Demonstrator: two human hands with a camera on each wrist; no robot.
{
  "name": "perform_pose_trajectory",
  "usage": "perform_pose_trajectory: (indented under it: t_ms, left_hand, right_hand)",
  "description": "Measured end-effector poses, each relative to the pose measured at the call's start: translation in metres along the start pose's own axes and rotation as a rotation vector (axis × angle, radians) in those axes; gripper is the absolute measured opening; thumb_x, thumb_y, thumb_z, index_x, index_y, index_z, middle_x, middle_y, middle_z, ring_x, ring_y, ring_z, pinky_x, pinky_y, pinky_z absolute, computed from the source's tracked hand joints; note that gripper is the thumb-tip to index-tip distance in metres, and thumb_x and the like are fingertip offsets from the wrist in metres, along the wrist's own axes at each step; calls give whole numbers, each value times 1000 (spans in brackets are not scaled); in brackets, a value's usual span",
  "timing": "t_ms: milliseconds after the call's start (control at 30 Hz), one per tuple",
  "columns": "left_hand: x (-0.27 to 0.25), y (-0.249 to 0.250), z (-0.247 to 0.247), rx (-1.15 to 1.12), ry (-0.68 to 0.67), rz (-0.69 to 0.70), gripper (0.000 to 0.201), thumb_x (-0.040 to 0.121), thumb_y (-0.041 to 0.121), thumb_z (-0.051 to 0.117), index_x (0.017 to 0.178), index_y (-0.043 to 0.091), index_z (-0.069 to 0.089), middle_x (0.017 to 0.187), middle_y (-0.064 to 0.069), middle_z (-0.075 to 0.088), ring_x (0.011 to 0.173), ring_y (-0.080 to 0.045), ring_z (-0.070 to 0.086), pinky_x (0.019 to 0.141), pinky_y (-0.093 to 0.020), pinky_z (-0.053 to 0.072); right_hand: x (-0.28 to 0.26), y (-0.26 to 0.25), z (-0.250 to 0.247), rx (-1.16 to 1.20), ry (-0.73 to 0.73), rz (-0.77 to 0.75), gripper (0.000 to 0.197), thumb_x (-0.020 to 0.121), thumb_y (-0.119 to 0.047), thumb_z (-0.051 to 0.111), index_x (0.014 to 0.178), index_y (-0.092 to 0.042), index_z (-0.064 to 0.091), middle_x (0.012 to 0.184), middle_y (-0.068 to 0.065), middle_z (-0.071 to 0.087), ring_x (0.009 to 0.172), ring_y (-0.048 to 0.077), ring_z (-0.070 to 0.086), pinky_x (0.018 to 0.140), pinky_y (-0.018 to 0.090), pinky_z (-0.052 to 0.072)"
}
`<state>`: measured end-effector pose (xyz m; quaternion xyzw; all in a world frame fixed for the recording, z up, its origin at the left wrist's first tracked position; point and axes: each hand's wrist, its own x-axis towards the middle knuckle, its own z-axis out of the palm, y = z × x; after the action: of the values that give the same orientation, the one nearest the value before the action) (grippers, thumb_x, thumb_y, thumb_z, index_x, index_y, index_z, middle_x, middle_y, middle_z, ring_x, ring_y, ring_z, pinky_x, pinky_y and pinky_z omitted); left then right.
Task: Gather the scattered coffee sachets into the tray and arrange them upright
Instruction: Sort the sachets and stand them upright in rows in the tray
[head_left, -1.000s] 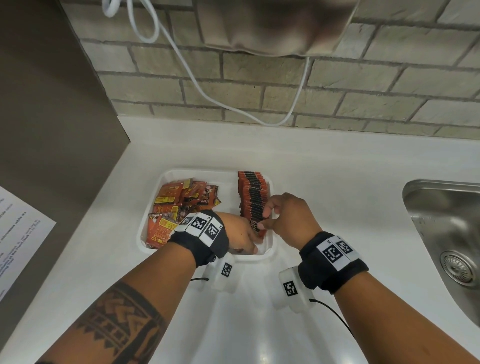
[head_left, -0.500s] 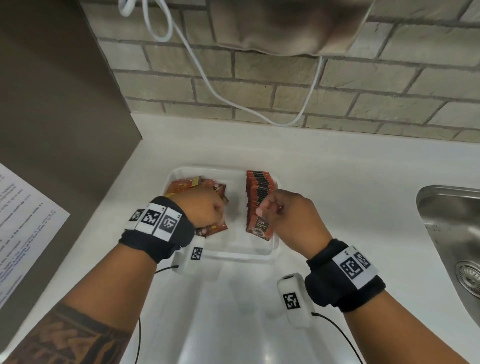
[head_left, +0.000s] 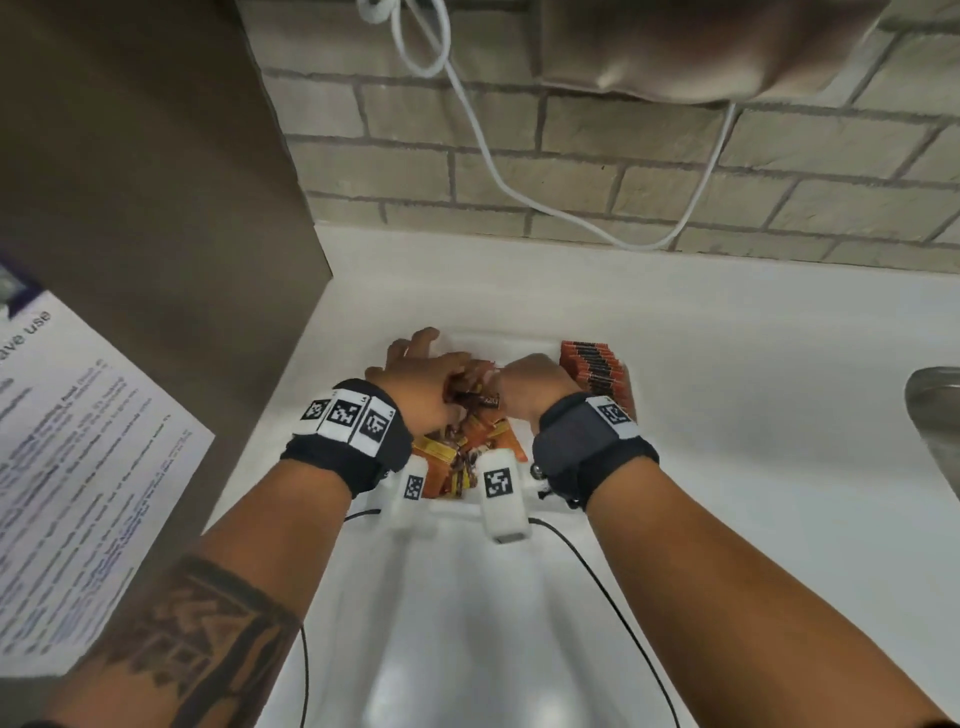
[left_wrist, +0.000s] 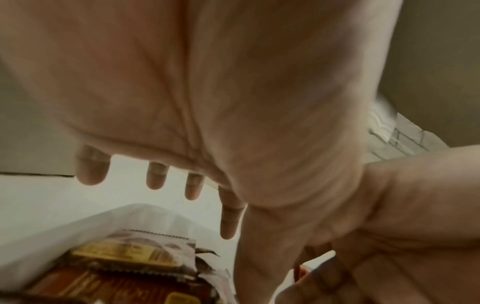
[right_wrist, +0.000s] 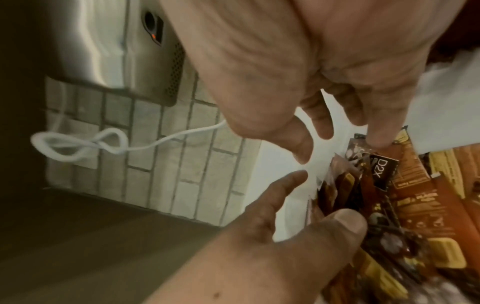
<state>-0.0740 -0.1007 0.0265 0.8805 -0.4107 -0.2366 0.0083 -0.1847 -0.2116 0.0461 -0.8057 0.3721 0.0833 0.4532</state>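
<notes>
Coffee sachets (head_left: 470, 447) (loose pile) lie under both hands, in tray (head_left: 524, 345).

The head camera looks steeply down over both forearms, the left hand (head_left: 415, 379) and right hand (head_left: 530, 384) meeting mid-frame. Each wrist camera sits close under its own palm, facing along the fingers. All three share the loose sachets (head_left: 467, 447) beneath the hands.

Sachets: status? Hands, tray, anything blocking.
Both hands over the tray: left hand and right hand working the loose sachets. Upright row stands at tray's right side. Nothing blocking; grips unclear.
</notes>
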Motion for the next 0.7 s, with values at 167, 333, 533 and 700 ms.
perform_pose_trajectory:
  t_ms: [167,333,533,700]
  left_hand:
    - [18,-9,5,6,-66,86,75,87,43,64,151,47,24,165,2,-4,150,-37,-2,118,-57,20]
    - [26,-16,5,-38,-82,162,67,92,42,60,151,41,30,164,-4,4,150,-38,-1,120,-47,20]
    - [25,-23,3,-139,-12,160,52,93,32,62,142,30,44,160,-4,12,146,-35,14,112,-46,36]
    - [28,-26,5,-209,18,181,24,93,31,62,115,25,52,145,-4,31,134,-32,31,102,-39,40]
  right_hand:
    - [20,-20,21,-227,-12,57,49,101,-35,52,142,-9,46,136,13,59,122,32,57,99,35,45]
    - [50,-22,30,-198,80,117,46,101,-34,52,143,-15,48,135,10,59,119,29,59,96,33,47]
    - [61,-10,30,-50,97,233,35,97,-23,59,130,-13,58,123,7,65,112,28,62,79,28,42]
    - [63,-1,23,12,-9,155,41,92,-16,64,133,-13,57,124,8,66,111,28,63,73,22,44]
